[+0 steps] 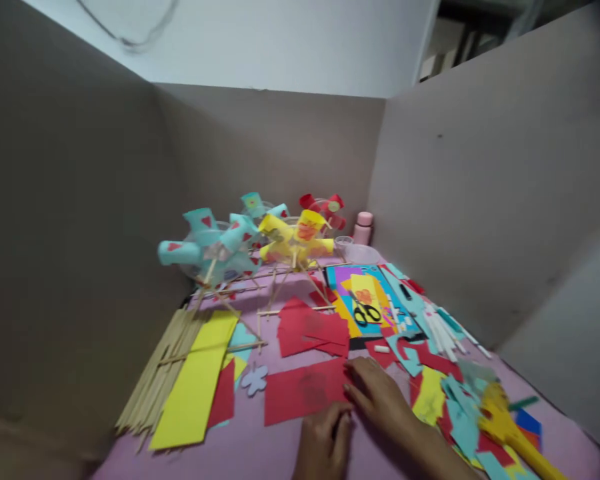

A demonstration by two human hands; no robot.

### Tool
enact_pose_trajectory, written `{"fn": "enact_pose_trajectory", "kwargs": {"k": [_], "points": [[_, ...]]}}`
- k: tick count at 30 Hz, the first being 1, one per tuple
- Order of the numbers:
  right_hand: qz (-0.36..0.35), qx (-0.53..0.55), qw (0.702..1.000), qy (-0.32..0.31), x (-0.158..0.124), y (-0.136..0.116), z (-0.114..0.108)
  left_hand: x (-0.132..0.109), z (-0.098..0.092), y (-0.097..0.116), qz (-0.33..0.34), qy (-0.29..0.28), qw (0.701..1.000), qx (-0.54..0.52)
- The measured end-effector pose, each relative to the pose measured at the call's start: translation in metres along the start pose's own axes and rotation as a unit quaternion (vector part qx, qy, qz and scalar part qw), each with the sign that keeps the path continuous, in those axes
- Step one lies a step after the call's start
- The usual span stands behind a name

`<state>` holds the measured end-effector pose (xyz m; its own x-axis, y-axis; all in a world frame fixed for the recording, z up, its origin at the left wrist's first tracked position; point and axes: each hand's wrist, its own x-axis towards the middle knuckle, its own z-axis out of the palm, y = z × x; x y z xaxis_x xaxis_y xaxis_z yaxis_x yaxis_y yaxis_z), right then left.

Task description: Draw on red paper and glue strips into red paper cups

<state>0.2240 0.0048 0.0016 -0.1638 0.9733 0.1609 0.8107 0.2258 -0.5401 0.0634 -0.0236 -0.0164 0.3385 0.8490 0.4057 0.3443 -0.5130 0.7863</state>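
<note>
A rectangular sheet of red paper [290, 395] with a dark smudge lies flat on the purple-covered table. My left hand [324, 437] has its fingers curled at the sheet's lower right corner. At the right edge, my right hand [377, 393] pinches the same sheet, its thumb pointing toward the left hand; the fingertips are partly hidden. Just beyond lies a stack of red paper pieces [313, 330]. A pale flower-shaped cutout [255, 380] rests to the left of the sheet, beside a long yellow paper strip [197, 380].
Paper-bladed windmills stand at the back on sticks, one blue [210, 240], one yellow [297, 240], one red [325, 210]. Bundled wooden sticks [160, 373] lie left. Black-handled scissors [367, 313], white markers [443, 333], paper scraps [463, 420] and a yellow tool [510, 433] lie right.
</note>
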Motion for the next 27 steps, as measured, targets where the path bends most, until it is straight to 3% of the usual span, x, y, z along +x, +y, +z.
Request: {"fn": "enact_pose_trajectory", "kwargs": {"k": [4, 7, 14, 17, 20, 22, 27], "points": [[-0.022, 0.026, 0.999, 0.036, -0.004, 0.008, 0.027, -0.005, 0.001, 0.006, 0.027, 0.000, 1.000, 0.010], [-0.038, -0.001, 0.999, 0.025, -0.009, 0.017, 0.035, -0.007, 0.001, 0.009, 0.032, 0.007, 0.999, 0.011], [-0.062, -0.049, 0.996, -0.044, -0.014, 0.005, 0.025, -0.003, -0.004, 0.012, 0.012, 0.026, 0.999, 0.024], [-0.090, -0.079, 0.992, -0.032, -0.012, -0.005, 0.015, -0.001, -0.008, 0.011, 0.003, 0.028, 0.999, 0.019], [-0.155, -0.133, 0.979, 0.011, -0.009, -0.007, 0.009, 0.002, -0.011, 0.001, 0.001, 0.029, 1.000, 0.012], [-0.160, -0.156, 0.974, 0.019, -0.007, -0.004, 0.006, 0.006, -0.013, -0.011, -0.002, 0.033, 0.998, 0.054], [-0.164, -0.200, 0.966, 0.032, -0.007, 0.007, 0.005, 0.012, -0.020, -0.038, 0.060, 0.069, 0.984, 0.156]]}}
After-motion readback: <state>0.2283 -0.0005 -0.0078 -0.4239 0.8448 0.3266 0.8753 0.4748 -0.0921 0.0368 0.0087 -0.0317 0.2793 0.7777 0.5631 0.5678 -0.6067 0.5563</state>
